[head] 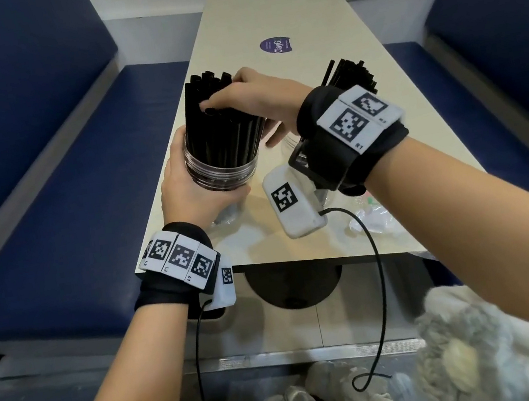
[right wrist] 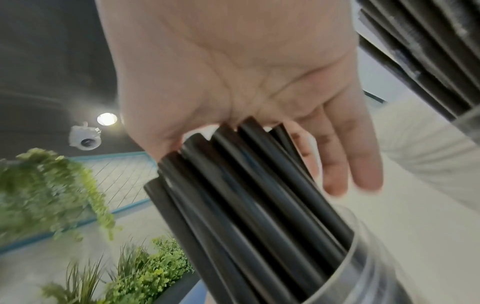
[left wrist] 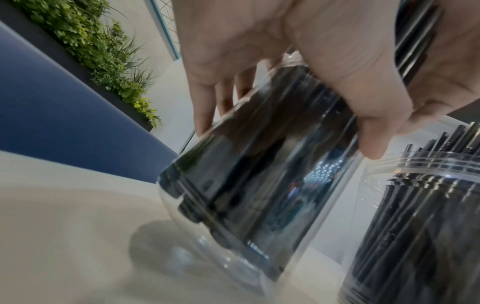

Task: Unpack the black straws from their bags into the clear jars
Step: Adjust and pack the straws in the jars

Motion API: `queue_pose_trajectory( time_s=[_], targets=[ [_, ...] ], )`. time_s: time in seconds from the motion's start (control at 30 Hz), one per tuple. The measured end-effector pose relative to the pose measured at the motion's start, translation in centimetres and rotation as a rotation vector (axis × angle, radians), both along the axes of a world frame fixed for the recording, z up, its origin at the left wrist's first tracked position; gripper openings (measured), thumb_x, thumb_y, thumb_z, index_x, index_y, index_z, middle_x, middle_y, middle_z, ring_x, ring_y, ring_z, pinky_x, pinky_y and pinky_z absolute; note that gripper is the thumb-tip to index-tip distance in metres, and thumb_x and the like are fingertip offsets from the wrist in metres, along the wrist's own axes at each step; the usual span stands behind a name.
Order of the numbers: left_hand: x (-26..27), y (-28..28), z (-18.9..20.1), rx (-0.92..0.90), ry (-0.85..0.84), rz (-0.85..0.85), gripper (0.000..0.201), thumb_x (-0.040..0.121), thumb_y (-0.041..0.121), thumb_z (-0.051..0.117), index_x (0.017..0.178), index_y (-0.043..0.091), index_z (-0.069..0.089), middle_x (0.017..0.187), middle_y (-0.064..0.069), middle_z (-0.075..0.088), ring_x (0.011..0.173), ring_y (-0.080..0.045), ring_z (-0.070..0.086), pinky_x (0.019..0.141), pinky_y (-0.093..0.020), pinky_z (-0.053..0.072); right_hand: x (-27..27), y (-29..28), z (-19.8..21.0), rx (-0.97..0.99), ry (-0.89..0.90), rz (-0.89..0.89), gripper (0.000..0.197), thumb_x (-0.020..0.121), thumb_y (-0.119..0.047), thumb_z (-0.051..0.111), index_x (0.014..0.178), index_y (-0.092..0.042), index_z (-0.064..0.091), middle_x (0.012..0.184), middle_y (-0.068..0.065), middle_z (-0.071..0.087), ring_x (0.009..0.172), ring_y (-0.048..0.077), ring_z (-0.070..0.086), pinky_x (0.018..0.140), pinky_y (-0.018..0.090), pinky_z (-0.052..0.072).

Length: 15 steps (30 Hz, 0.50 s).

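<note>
My left hand (head: pixel 180 182) grips a clear jar (head: pixel 224 175) near the table's left edge and holds it tilted. The jar is packed with black straws (head: pixel 216 121) that stick well out of its mouth. In the left wrist view my left hand (left wrist: pixel 285 61) has fingers and thumb wrapped round the jar (left wrist: pixel 259 185), whose base is on the table. My right hand (head: pixel 250 95) lies over the straw tops. The right wrist view shows its palm (right wrist: pixel 233 72) pressed on the straws (right wrist: pixel 259 205) with straight fingers. A second jar (left wrist: pixel 415 205) of straws (head: pixel 350 75) stands behind my right wrist.
The beige table (head: pixel 297 21) is narrow, with blue benches on the left (head: pixel 65 197) and right (head: pixel 496 77). Crumpled clear bags (head: pixel 373 221) lie near the front right edge. A purple sticker (head: pixel 275 45) marks the table further back. Green plants (left wrist: pixel 103 51) line the wall.
</note>
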State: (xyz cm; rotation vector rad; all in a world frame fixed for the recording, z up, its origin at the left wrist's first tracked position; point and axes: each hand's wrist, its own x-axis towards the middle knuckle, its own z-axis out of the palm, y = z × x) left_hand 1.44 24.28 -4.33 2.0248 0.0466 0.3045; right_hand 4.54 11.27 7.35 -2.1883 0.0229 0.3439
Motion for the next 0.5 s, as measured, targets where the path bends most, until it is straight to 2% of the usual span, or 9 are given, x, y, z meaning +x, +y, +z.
queue_pose_trajectory(
  time_s=[0.03, 0.1, 0.17, 0.23, 0.3, 0.37, 0.43, 0.5],
  targets=[
    [0.0, 0.1, 0.0, 0.003, -0.004, 0.001, 0.11, 0.048, 0.03, 0.088, 0.139, 0.041, 0.027, 0.133, 0.01, 0.05, 0.123, -0.013, 0.048, 0.104, -0.039, 0.043, 0.2, 0.0, 0.0, -0.033, -0.076, -0.01, 0.059, 0.08, -0.049, 0.058, 0.128, -0.022, 0.039, 0.123, 0.006, 0.048, 0.107, 0.026, 0.053, 0.074, 0.03, 0.05],
    [0.1, 0.1, 0.0, 0.021, -0.002, 0.002, 0.11, 0.046, 0.031, 0.087, 0.137, 0.043, 0.026, 0.134, 0.008, 0.05, 0.124, -0.015, 0.048, 0.104, -0.041, 0.043, 0.3, 0.2, 0.2, -0.082, -0.279, -0.008, 0.065, 0.081, -0.053, 0.054, 0.136, -0.026, 0.033, 0.138, 0.008, 0.036, 0.128, 0.03, 0.039, 0.101, 0.038, 0.041],
    [0.2, 0.0, 0.1, 0.031, 0.023, -0.006, 0.11, 0.046, 0.032, 0.087, 0.135, 0.048, 0.024, 0.135, 0.006, 0.05, 0.126, -0.016, 0.047, 0.104, -0.043, 0.042, -0.2, 0.7, 0.3, -0.199, -0.45, 0.08, 0.066, 0.083, -0.055, 0.05, 0.141, -0.032, 0.028, 0.149, 0.006, 0.025, 0.137, 0.031, 0.023, 0.111, 0.044, 0.028],
    [0.4, -0.1, 0.2, 0.036, 0.05, -0.013, 0.11, 0.045, 0.037, 0.087, 0.135, 0.046, 0.024, 0.132, 0.004, 0.052, 0.124, -0.017, 0.05, 0.102, -0.044, 0.044, -0.4, 1.3, 0.1, -0.386, -0.529, 0.213, 0.068, 0.082, -0.058, 0.05, 0.142, -0.037, 0.026, 0.153, 0.002, 0.02, 0.139, 0.03, 0.02, 0.111, 0.047, 0.025],
    [0.4, -0.3, 0.2, 0.044, 0.069, -0.012, 0.108, 0.044, 0.044, 0.085, 0.135, 0.04, 0.027, 0.129, 0.002, 0.055, 0.121, -0.019, 0.052, 0.101, -0.047, 0.045, -0.1, 1.6, -0.4, -0.519, -0.493, 0.267, 0.063, 0.082, -0.057, 0.05, 0.139, -0.037, 0.031, 0.151, -0.002, 0.027, 0.137, 0.029, 0.025, 0.108, 0.048, 0.029],
    [0.1, -0.4, 0.3, 0.045, 0.067, -0.014, 0.104, 0.046, 0.042, 0.084, 0.132, 0.048, 0.026, 0.131, 0.001, 0.054, 0.122, -0.02, 0.051, 0.101, -0.049, 0.044, 0.3, 1.5, -0.8, -0.525, -0.477, 0.217, 0.047, 0.086, -0.051, 0.046, 0.129, -0.033, 0.044, 0.142, -0.005, 0.039, 0.131, 0.027, 0.033, 0.104, 0.048, 0.035],
    [-0.1, -0.5, 0.5, 0.061, 0.051, -0.025, 0.1, 0.048, 0.039, 0.084, 0.127, 0.056, 0.025, 0.13, 0.001, 0.055, 0.121, -0.021, 0.052, 0.1, -0.05, 0.045, 0.6, 1.5, -1.1, -0.477, -0.496, 0.131, 0.035, 0.089, -0.045, 0.043, 0.118, -0.028, 0.052, 0.132, -0.003, 0.045, 0.124, 0.028, 0.037, 0.1, 0.049, 0.039],
    [-0.2, -0.7, 0.5, 0.074, 0.034, -0.026, 0.099, 0.048, 0.035, 0.085, 0.126, 0.055, 0.028, 0.125, 0.002, 0.057, 0.116, -0.021, 0.055, 0.097, -0.049, 0.047, 0.9, 1.4, -1.3, -0.431, -0.461, 0.066, 0.032, 0.088, -0.041, 0.042, 0.114, -0.026, 0.054, 0.128, 0.0, 0.044, 0.12, 0.031, 0.039, 0.098, 0.05, 0.041]
  ],
)
